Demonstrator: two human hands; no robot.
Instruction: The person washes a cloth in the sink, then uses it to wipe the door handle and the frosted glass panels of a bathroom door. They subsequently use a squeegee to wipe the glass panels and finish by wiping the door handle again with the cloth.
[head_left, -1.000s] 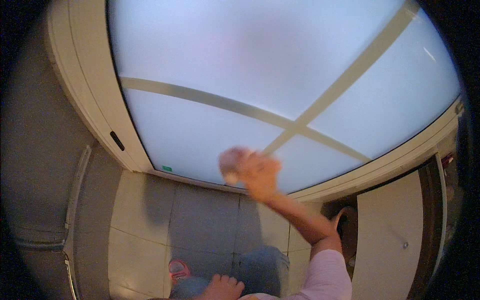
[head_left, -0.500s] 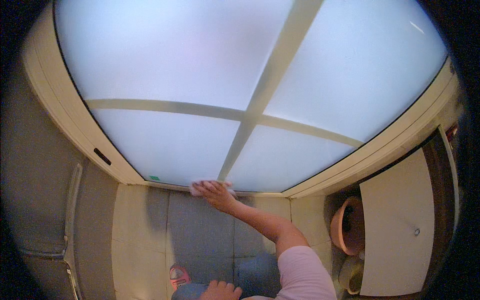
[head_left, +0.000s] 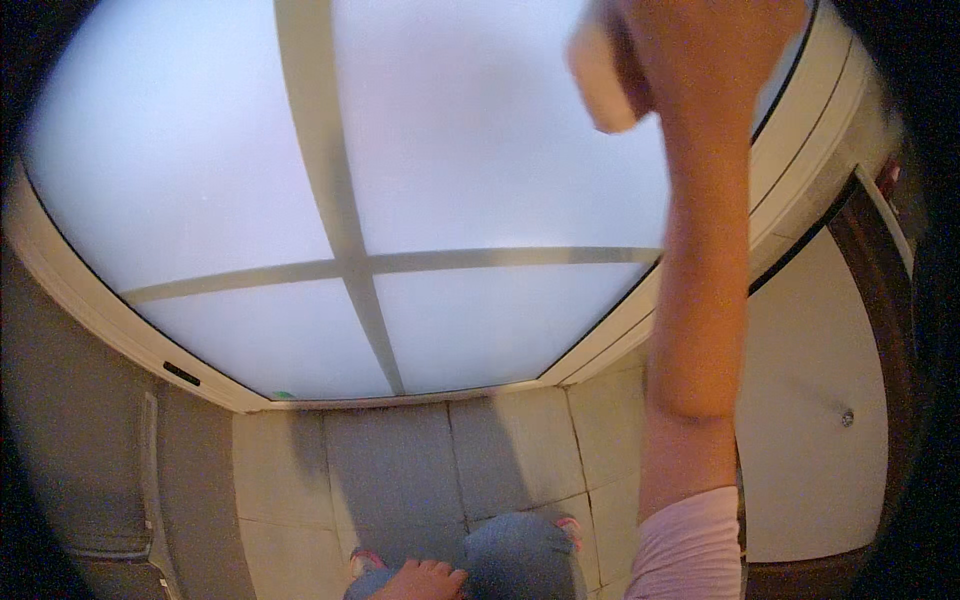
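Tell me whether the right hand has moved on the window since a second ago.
Yes. The right hand with its cloth went from the window's lower frame to the upper right pane.

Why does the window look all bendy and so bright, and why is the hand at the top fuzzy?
Head view: the fisheye lens curves the window frame; the frosted panes glow with backlight, leaving the tiled floor dim. The right hand with its cloth is close to the lens and blurred.

pale cloth [head_left: 600, 85] against frosted window [head_left: 480, 150]
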